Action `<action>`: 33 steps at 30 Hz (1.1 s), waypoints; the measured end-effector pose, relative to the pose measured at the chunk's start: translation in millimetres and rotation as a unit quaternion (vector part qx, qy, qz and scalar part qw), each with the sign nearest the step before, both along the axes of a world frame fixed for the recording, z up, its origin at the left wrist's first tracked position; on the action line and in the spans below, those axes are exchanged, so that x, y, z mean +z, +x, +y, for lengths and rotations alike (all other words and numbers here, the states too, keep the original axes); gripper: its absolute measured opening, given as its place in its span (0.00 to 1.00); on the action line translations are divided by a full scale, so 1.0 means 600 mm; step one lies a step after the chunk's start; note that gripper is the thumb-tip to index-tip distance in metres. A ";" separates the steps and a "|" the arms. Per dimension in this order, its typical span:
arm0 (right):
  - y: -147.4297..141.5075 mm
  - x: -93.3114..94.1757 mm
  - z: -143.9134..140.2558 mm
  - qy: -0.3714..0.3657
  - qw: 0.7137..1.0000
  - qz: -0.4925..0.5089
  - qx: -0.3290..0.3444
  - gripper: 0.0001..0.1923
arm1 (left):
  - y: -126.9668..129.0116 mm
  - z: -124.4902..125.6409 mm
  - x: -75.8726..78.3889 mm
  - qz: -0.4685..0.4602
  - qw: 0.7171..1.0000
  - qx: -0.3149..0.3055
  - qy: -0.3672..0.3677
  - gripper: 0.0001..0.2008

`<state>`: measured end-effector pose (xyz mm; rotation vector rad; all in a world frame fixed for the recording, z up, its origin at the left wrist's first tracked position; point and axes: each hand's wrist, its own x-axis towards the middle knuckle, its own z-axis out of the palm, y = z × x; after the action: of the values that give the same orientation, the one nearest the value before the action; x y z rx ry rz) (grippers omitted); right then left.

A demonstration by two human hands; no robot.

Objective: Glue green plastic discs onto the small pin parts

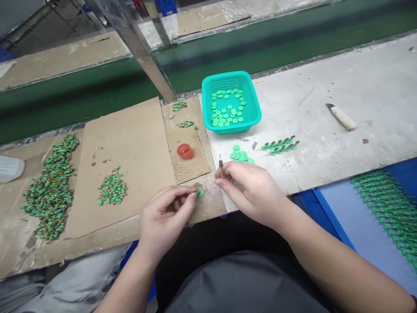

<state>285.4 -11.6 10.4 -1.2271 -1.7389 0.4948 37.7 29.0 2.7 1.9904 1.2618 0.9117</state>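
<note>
My left hand (166,213) is closed in a pinch at the table's front edge. Between its thumb and forefinger is a round green disc (201,192) with a small dark piece at its side. To the right, my right hand (249,187) grips a slim brown stick-like tool (221,168) whose dark, thin end points upward; its exact kind is unclear. Just beyond the hands stands a small red cup (185,151) on speckled cardboard. Loose green discs (240,154) lie behind my right hand, and rows of green discs with dark pieces on them (280,145) are farther right.
A turquoise basket (256,114) holds several green discs. Heaps of small green-and-gold pieces (54,187) lie left, with a smaller pile (112,189) on cardboard (130,130). A wrapped tool (341,117) rests right. Rows of green pieces (387,208) lie below the table's right edge.
</note>
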 end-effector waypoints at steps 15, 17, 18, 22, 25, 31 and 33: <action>0.014 0.019 -0.012 -0.021 0.999 -0.018 0.035 0.06 | -0.004 0.002 -0.004 0.024 0.995 -0.062 0.076 0.04; 0.003 0.012 0.000 -0.023 0.999 0.006 0.039 0.07 | -0.003 0.001 -0.003 0.028 0.995 -0.057 0.075 0.04; -0.002 0.008 0.006 -0.031 0.998 0.011 0.045 0.07 | -0.003 0.001 -0.003 0.029 0.995 -0.055 0.076 0.04; -0.024 -0.008 0.032 -0.044 0.996 0.011 0.078 0.08 | -0.003 0.002 -0.005 0.030 0.994 -0.052 0.086 0.03; -0.032 -0.017 0.043 -0.027 0.995 0.016 0.097 0.08 | -0.005 0.003 -0.008 0.032 0.995 -0.049 0.087 0.02; -0.037 -0.021 0.052 -0.010 0.994 0.012 0.111 0.08 | -0.010 0.002 -0.012 0.034 0.995 -0.039 0.083 0.02; -0.037 -0.021 0.053 -0.008 0.994 0.006 0.110 0.08 | -0.010 0.002 -0.012 0.031 0.995 -0.038 0.083 0.02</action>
<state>263.1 20.1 -2.2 -1.0466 -1.8739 0.6444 31.9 30.1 -4.7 2.1962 1.1680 0.9506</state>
